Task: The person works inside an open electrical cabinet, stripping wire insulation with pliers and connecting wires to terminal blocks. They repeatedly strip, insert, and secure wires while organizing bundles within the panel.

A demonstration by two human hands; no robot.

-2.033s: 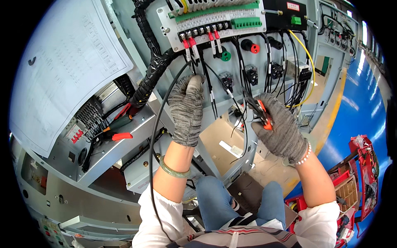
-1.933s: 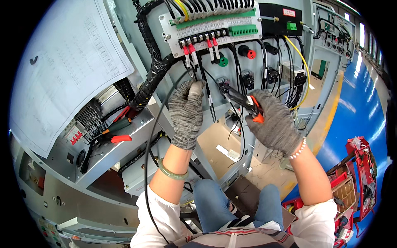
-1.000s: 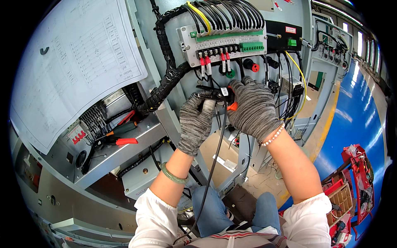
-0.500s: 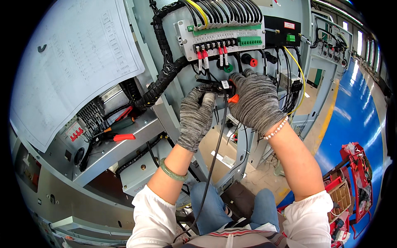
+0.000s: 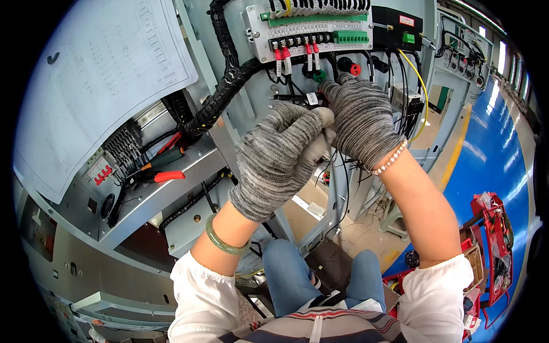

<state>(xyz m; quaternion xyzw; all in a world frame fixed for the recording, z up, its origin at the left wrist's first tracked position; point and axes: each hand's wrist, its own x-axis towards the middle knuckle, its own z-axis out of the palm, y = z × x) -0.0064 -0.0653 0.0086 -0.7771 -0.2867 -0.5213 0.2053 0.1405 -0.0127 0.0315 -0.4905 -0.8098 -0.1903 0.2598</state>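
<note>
Head view: the right hand (image 5: 364, 119) grasps in its fingers the black hand tool (image 5: 293, 100), lying crosswise, nose leftward, just beyond the left hand (image 5: 280, 157), whose curled fingers hide any contents.

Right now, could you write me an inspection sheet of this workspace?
Surface: grey metal shelf, bearing tools.
Job's things: black tool below a white terminal board.
Clutter: red-handled tool and green-handled tool on the shelf.
Hands: both gloved; right hand around the black tool's right end; left hand curled below it, contents hidden.
Cables: black wrapped bundle left of the board; yellow wire looping down on the right.
Surroundings: large printed sheet, blue floor, red tool cart.
</note>
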